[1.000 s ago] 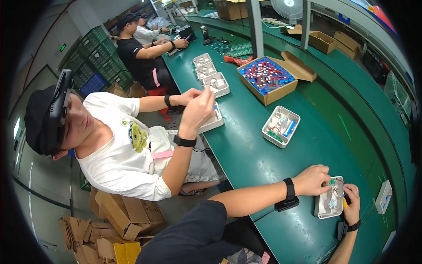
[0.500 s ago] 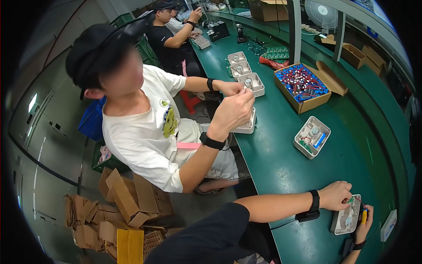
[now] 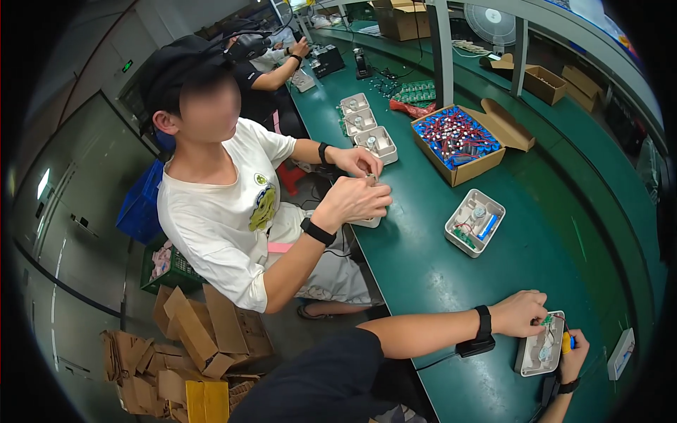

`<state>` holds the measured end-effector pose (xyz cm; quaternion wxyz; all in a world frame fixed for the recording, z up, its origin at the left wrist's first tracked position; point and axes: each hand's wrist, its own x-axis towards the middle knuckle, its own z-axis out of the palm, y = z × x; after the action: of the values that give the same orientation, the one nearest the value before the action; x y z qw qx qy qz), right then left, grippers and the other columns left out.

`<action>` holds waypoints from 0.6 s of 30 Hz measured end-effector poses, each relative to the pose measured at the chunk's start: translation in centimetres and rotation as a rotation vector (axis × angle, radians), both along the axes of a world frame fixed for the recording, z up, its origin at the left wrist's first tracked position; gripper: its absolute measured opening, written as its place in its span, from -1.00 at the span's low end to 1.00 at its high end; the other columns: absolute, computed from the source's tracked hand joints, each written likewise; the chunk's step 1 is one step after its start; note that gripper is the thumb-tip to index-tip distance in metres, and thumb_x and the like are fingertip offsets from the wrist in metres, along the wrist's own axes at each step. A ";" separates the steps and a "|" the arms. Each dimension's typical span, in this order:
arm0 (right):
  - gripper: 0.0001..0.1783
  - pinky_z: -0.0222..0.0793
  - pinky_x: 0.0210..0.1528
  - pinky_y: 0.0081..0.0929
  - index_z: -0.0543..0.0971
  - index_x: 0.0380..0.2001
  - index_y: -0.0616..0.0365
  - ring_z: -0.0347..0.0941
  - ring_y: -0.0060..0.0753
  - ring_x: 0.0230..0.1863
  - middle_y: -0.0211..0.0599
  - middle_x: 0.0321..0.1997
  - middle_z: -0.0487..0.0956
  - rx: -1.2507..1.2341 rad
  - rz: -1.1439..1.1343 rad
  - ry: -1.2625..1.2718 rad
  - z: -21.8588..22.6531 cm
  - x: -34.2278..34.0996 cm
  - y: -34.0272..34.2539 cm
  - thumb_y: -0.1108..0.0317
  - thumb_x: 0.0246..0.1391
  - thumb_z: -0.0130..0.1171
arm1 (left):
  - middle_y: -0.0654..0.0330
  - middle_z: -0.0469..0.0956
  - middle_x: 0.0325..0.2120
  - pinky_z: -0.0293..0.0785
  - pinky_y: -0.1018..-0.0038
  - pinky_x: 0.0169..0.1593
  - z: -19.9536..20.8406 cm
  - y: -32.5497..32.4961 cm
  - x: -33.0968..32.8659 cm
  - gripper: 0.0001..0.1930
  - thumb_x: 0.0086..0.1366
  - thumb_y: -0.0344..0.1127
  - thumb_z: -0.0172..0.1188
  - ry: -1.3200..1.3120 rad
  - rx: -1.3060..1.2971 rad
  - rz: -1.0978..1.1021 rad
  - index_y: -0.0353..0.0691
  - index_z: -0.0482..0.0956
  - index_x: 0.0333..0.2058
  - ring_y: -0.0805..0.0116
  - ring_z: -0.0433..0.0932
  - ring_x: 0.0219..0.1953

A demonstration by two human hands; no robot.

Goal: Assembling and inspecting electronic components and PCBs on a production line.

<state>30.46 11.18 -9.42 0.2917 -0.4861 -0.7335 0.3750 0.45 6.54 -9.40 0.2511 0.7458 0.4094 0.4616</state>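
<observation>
Green worktop [image 3: 437, 282]; off-white casing [image 3: 532, 354], green circuit board [image 3: 547, 320]; yellow tool handle [image 3: 566, 343]; brown box [image 3: 451, 171], blue cells [image 3: 438, 143]; white shirt [image 3: 211, 204], green print [image 3: 263, 211].

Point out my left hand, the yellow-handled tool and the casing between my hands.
Left hand [image 3: 520, 313], head view: its back.
Yellow-handled tool [image 3: 566, 342], head view: its handle.
Casing [image 3: 524, 359], head view: left wall.

Left forearm [image 3: 423, 334] nearly crosswise, left grip [image 3: 518, 314] palm-down and bent; right grip [image 3: 575, 357] curled, right forearm [image 3: 558, 407] steep.

Free gap between left hand [image 3: 520, 314] and white case [image 3: 467, 204]; carton [image 3: 481, 166] beyond
</observation>
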 end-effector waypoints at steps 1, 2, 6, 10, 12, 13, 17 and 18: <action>-0.72 0.23 -0.32 -0.57 0.57 -0.37 0.28 0.29 -0.67 -0.35 -0.52 -0.43 0.49 0.004 -0.005 -0.001 0.1 -0.1 0.0 0.29 0.29 0.36 | 0.11 0.40 -0.46 0.44 0.19 -0.19 0.0 0.0 0.0 -0.70 0.16 -0.22 0.43 0.000 0.002 0.001 -0.22 0.54 -0.59 0.05 0.47 -0.31; -0.75 0.27 -0.29 -0.57 0.59 -0.34 0.29 0.34 -0.65 -0.33 -0.49 -0.41 0.54 0.025 -0.016 0.023 0.0 -0.3 -0.1 0.31 0.29 0.36 | 0.12 0.40 -0.46 0.44 0.19 -0.19 0.0 0.0 -0.1 -0.70 0.16 -0.21 0.43 0.000 0.003 0.002 -0.22 0.54 -0.59 0.05 0.47 -0.30; -0.79 0.38 -0.21 -0.54 0.64 -0.27 0.32 0.46 -0.61 -0.28 -0.40 -0.34 0.64 0.072 -0.036 0.057 0.5 -1.1 -0.2 0.34 0.27 0.36 | 0.12 0.41 -0.46 0.44 0.19 -0.19 0.5 -0.2 -0.4 -0.71 0.17 -0.21 0.43 0.004 -0.002 -0.005 -0.21 0.55 -0.57 0.04 0.48 -0.29; -0.79 0.43 -0.15 -0.52 0.67 -0.23 0.34 0.52 -0.56 -0.24 -0.34 -0.31 0.69 0.069 -0.030 0.030 1.2 -1.5 -0.4 0.35 0.27 0.35 | 0.12 0.41 -0.45 0.44 0.18 -0.20 0.8 -0.6 -0.4 -0.72 0.18 -0.21 0.43 0.005 -0.029 -0.003 -0.21 0.55 -0.56 0.05 0.48 -0.29; -0.79 0.43 -0.15 -0.51 0.66 -0.24 0.34 0.53 -0.54 -0.24 -0.33 -0.31 0.69 0.046 -0.026 0.021 1.1 -1.6 -0.3 0.36 0.27 0.35 | 0.12 0.41 -0.45 0.44 0.18 -0.20 0.8 -0.6 -0.5 -0.72 0.19 -0.22 0.43 0.004 -0.040 -0.001 -0.20 0.56 -0.56 0.05 0.48 -0.29; -0.79 0.43 -0.15 -0.51 0.66 -0.24 0.34 0.53 -0.54 -0.24 -0.33 -0.31 0.69 0.045 -0.033 0.017 1.0 -1.5 -0.2 0.36 0.27 0.35 | 0.12 0.42 -0.45 0.45 0.18 -0.19 0.8 -0.6 -0.4 -0.72 0.19 -0.21 0.42 0.017 -0.046 0.004 -0.20 0.56 -0.55 0.04 0.49 -0.28; -0.79 0.43 -0.15 -0.53 0.67 -0.25 0.34 0.53 -0.56 -0.24 -0.34 -0.31 0.69 0.029 -0.018 0.032 1.3 -0.8 0.2 0.35 0.25 0.36 | 0.10 0.46 -0.43 0.48 0.18 -0.16 1.4 -0.3 -0.1 -0.72 0.21 -0.19 0.41 0.092 -0.056 -0.004 -0.20 0.57 -0.54 0.02 0.53 -0.27; -0.78 0.43 -0.16 -0.53 0.67 -0.25 0.34 0.52 -0.57 -0.25 -0.35 -0.31 0.69 0.013 -0.018 0.039 1.5 -0.7 0.5 0.35 0.24 0.38 | 0.10 0.47 -0.43 0.50 0.18 -0.14 1.5 0.0 0.0 -0.72 0.22 -0.18 0.40 0.140 -0.050 -0.013 -0.20 0.57 -0.54 0.02 0.54 -0.27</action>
<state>29.79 11.68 -7.91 0.3127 -0.4833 -0.7256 0.3771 0.41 6.50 -7.93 0.2434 0.7723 0.4327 0.3962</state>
